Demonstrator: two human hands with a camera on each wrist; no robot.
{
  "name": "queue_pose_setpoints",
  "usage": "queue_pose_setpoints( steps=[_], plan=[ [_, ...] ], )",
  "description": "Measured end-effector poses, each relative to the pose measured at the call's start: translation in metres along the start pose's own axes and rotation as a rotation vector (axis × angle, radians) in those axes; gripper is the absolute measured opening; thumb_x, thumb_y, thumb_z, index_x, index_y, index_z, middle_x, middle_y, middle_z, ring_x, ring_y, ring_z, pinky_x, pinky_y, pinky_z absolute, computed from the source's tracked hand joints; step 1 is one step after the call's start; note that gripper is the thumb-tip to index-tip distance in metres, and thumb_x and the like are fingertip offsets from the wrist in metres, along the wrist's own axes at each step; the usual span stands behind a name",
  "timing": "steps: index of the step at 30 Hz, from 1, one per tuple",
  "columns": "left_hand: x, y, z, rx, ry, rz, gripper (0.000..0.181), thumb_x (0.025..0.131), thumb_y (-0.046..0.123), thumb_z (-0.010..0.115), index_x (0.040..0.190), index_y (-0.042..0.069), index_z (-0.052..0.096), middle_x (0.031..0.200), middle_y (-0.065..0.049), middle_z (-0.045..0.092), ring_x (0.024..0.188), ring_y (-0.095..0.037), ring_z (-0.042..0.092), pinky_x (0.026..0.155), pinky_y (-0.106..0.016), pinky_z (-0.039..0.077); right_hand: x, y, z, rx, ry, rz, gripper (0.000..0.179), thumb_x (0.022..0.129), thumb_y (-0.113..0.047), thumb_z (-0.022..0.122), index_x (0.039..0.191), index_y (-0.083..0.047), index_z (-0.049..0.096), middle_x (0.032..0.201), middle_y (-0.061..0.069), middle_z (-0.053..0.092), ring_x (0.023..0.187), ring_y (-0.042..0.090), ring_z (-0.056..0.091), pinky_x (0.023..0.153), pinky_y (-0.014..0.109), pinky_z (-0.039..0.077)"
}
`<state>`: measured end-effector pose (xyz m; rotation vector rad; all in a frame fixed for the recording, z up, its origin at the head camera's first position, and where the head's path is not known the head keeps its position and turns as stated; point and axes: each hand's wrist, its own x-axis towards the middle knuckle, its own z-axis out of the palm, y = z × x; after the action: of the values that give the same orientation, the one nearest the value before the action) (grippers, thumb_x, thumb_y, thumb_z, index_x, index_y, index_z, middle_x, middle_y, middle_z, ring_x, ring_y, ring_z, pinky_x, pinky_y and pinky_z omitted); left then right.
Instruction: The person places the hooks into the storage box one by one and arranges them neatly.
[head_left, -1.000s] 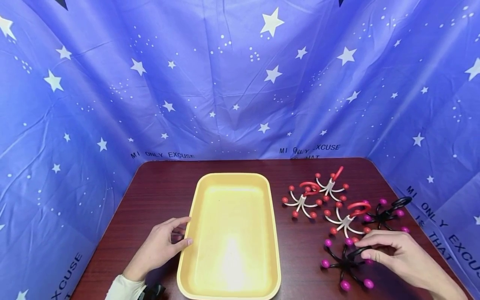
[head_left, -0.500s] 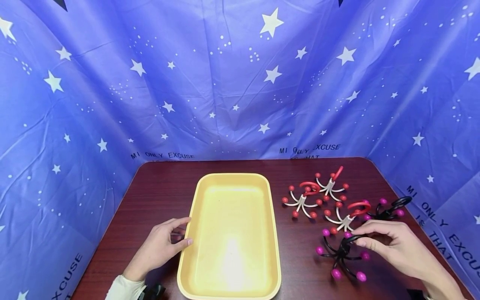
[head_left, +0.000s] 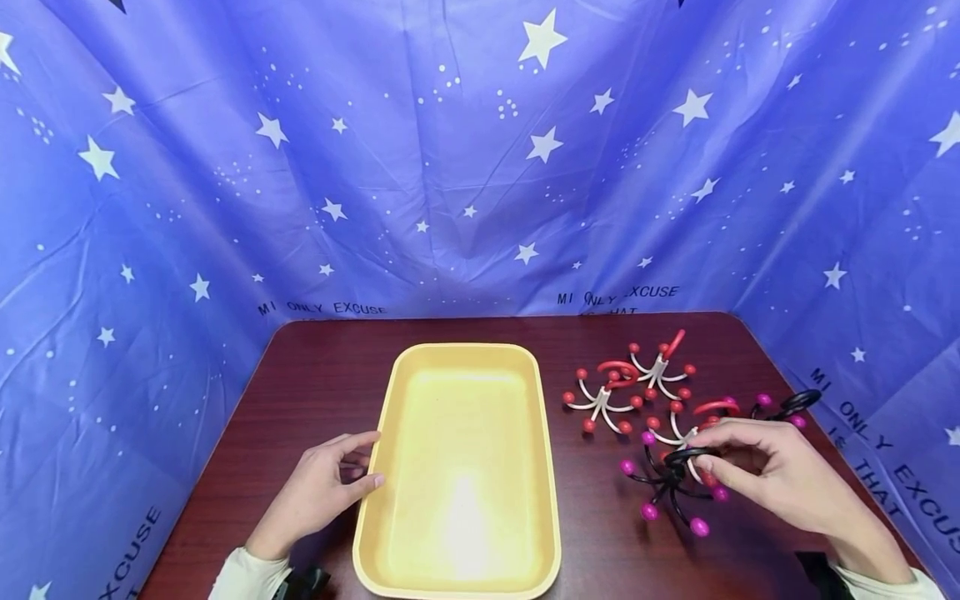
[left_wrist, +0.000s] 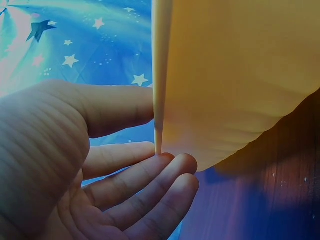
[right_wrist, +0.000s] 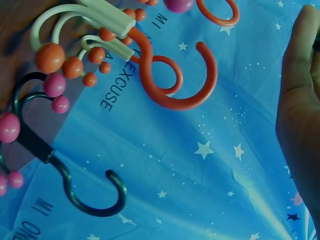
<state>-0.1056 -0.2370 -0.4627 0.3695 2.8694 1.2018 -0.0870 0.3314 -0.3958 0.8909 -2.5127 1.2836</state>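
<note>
My right hand [head_left: 783,479] pinches the hook of a black octopus-style hook hanger [head_left: 673,482] between thumb and fingers. Its curved arms end in magenta balls and spread out below the hand, overlapping a white-and-red hanger [head_left: 678,442] behind. Only part of the right hand [right_wrist: 300,90] shows at the edge of its wrist view. On the other side, my left hand [head_left: 318,487] grips the left rim of a yellow rectangular tray [head_left: 553,500]. From the left wrist, the left hand's thumb and index tips pass behind the rim [left_wrist: 160,75], and the other fingertips lie against the outer wall.
Two more white hangers with red hooks and ball tips, one nearer [head_left: 602,402] and one farther [head_left: 658,373], stand right of the tray. A second black hanger [head_left: 795,407] lies near the right edge of the dark red table [head_left: 322,367]. A blue star-printed curtain [head_left: 465,167] surrounds the table.
My right hand has lifted the black hanger and carried it left and farther from me, over the front white-and-red hanger. The left hand keeps its hold on the tray rim.
</note>
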Motion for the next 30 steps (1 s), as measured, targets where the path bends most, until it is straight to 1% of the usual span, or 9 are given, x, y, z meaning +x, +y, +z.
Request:
queue_pose_setpoints(
  steps=[2, 4, 6, 9, 12, 16, 21, 26, 30],
  plan=[
    [0.001, 0.0, 0.0, 0.004, 0.002, -0.002, 0.056, 0.086, 0.019, 0.09, 0.137, 0.011, 0.07, 0.113, 0.001, 0.074, 0.095, -0.009, 0.072, 0.084, -0.025, 0.062, 0.004, -0.001, 0.0, -0.03, 0.011, -0.012, 0.043, 0.079, 0.023, 0.077, 0.109, -0.008, 0.077, 0.096, -0.004, 0.076, 0.074, 0.002, 0.07, 0.056, 0.02, 0.054],
    [0.001, 0.001, 0.0, 0.005, 0.001, -0.006, 0.056, 0.086, 0.019, 0.09, 0.137, 0.011, 0.07, 0.113, 0.001, 0.074, 0.095, -0.01, 0.072, 0.084, -0.026, 0.062, 0.009, -0.002, -0.001, -0.052, 0.012, -0.016, 0.044, 0.078, 0.021, 0.078, 0.109, -0.01, 0.077, 0.097, -0.005, 0.075, 0.075, 0.003, 0.071, 0.058, 0.018, 0.055],
    [0.002, 0.002, 0.0, 0.006, -0.001, -0.011, 0.055, 0.086, 0.019, 0.09, 0.137, 0.01, 0.07, 0.113, 0.001, 0.074, 0.095, -0.01, 0.072, 0.084, -0.025, 0.062, 0.014, -0.004, -0.001, -0.067, 0.007, -0.031, 0.043, 0.079, 0.021, 0.078, 0.109, -0.01, 0.077, 0.098, -0.005, 0.076, 0.078, 0.003, 0.071, 0.061, 0.017, 0.056],
    [0.001, 0.003, 0.0, 0.005, -0.006, -0.014, 0.055, 0.086, 0.017, 0.089, 0.137, 0.01, 0.07, 0.115, 0.0, 0.074, 0.095, -0.011, 0.073, 0.085, -0.026, 0.062, 0.024, -0.007, -0.001, -0.116, 0.014, -0.039, 0.044, 0.078, 0.018, 0.081, 0.108, -0.014, 0.077, 0.098, -0.009, 0.077, 0.083, 0.001, 0.072, 0.07, 0.014, 0.056],
    [0.001, 0.003, 0.0, 0.002, -0.007, -0.017, 0.056, 0.086, 0.017, 0.089, 0.137, 0.009, 0.07, 0.116, -0.001, 0.074, 0.095, -0.011, 0.073, 0.085, -0.026, 0.062, 0.033, -0.008, 0.001, -0.13, 0.031, -0.043, 0.045, 0.077, 0.016, 0.082, 0.107, -0.017, 0.078, 0.093, -0.011, 0.077, 0.075, 0.0, 0.07, 0.068, 0.013, 0.053],
    [0.001, 0.002, 0.0, -0.003, -0.002, -0.018, 0.056, 0.085, 0.016, 0.09, 0.137, 0.009, 0.07, 0.115, -0.001, 0.075, 0.095, -0.01, 0.073, 0.084, -0.025, 0.062, 0.042, -0.008, 0.004, -0.067, 0.028, -0.037, 0.042, 0.08, 0.016, 0.08, 0.109, -0.014, 0.078, 0.092, -0.008, 0.077, 0.062, 0.001, 0.066, 0.057, 0.016, 0.052],
    [0.001, 0.002, 0.001, -0.008, 0.001, -0.018, 0.056, 0.085, 0.016, 0.09, 0.137, 0.009, 0.07, 0.113, 0.0, 0.075, 0.094, -0.01, 0.073, 0.083, -0.024, 0.062, 0.055, -0.008, 0.009, -0.048, 0.048, -0.037, 0.04, 0.08, 0.016, 0.08, 0.108, -0.012, 0.079, 0.092, -0.007, 0.079, 0.07, -0.001, 0.068, 0.055, 0.017, 0.052],
    [0.001, 0.002, 0.0, -0.02, 0.001, -0.033, 0.056, 0.085, 0.017, 0.09, 0.137, 0.009, 0.07, 0.113, 0.0, 0.075, 0.094, -0.009, 0.073, 0.084, -0.024, 0.062, 0.067, -0.008, 0.013, 0.079, 0.051, 0.004, 0.033, 0.082, 0.022, 0.075, 0.106, -0.001, 0.077, 0.094, -0.004, 0.078, 0.073, 0.002, 0.071, 0.055, 0.02, 0.056],
    [0.001, 0.002, 0.0, -0.025, 0.0, -0.044, 0.056, 0.085, 0.018, 0.09, 0.137, 0.01, 0.07, 0.114, -0.001, 0.075, 0.094, -0.01, 0.073, 0.084, -0.025, 0.062, 0.077, -0.007, 0.015, 0.123, 0.068, 0.029, 0.028, 0.084, 0.02, 0.075, 0.106, 0.002, 0.077, 0.094, -0.004, 0.08, 0.075, 0.003, 0.073, 0.057, 0.02, 0.056]
  ],
)
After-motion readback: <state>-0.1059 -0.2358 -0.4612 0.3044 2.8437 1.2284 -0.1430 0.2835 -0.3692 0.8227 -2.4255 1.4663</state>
